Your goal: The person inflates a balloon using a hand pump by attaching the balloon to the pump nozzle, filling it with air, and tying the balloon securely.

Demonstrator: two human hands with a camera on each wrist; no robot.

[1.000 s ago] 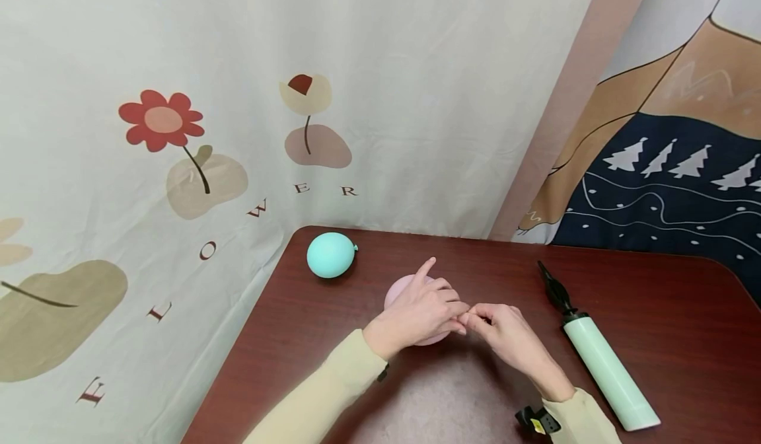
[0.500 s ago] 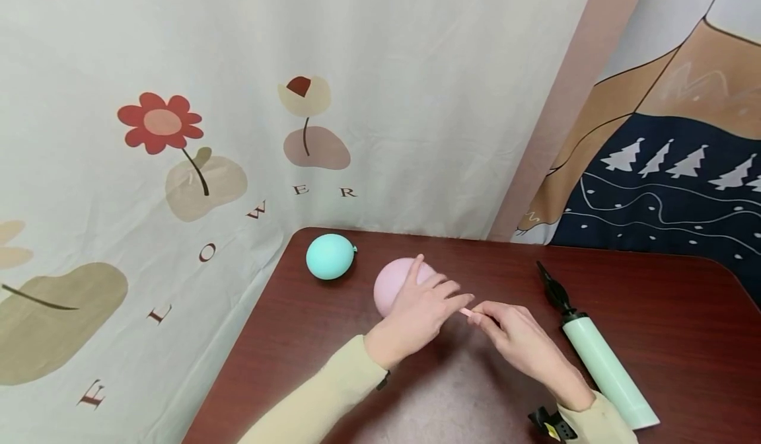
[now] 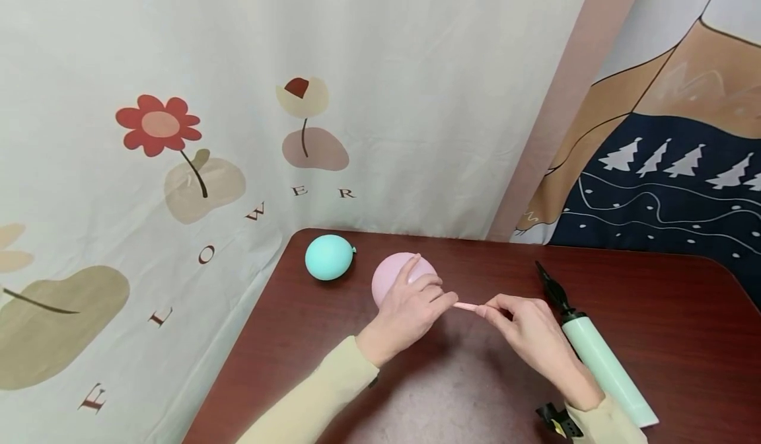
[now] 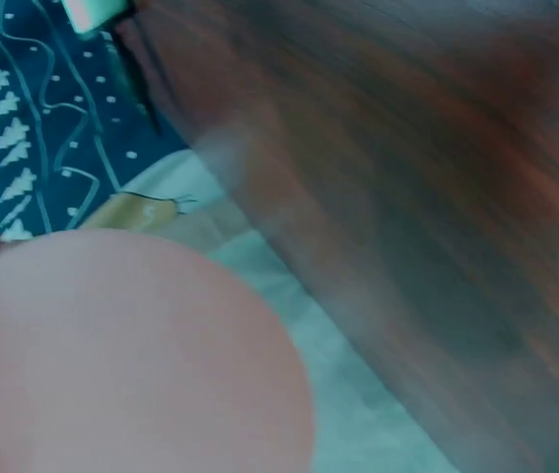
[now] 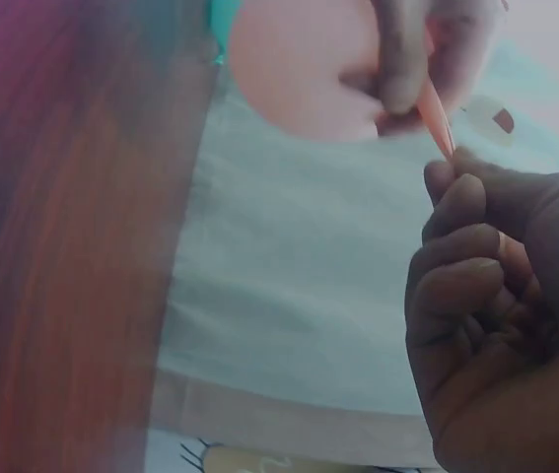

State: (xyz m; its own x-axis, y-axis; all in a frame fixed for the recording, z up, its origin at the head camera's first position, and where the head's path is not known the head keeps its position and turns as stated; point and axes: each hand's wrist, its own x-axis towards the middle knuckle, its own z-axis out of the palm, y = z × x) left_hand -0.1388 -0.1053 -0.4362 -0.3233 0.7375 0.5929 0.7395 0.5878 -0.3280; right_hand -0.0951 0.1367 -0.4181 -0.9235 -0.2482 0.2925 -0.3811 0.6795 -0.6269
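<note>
A blown-up pink balloon (image 3: 389, 279) is near the middle of the table, partly covered by my left hand (image 3: 410, 312). That hand grips it near the base of the neck, index finger laid along its side. To the right, my right hand (image 3: 529, 328) pinches the tail end of the neck (image 3: 466, 306) between thumb and index finger. The neck is drawn out straight between both hands. The right wrist view shows the pinching fingertips close up, the other fingers curled in. The balloon's round body (image 4: 141, 355) fills the lower left of the left wrist view.
A tied turquoise balloon (image 3: 329, 258) lies at the table's back left. At the right rests a pale green hand pump (image 3: 609, 371) with a black nozzle (image 3: 554, 289). Printed curtains (image 3: 416, 100) hang behind the brown table (image 3: 285, 365).
The right hand has moved right with the neck's end, and more of the neck now shows between the hands. The pink balloon has shifted up and left, with the left hand moving slightly left.
</note>
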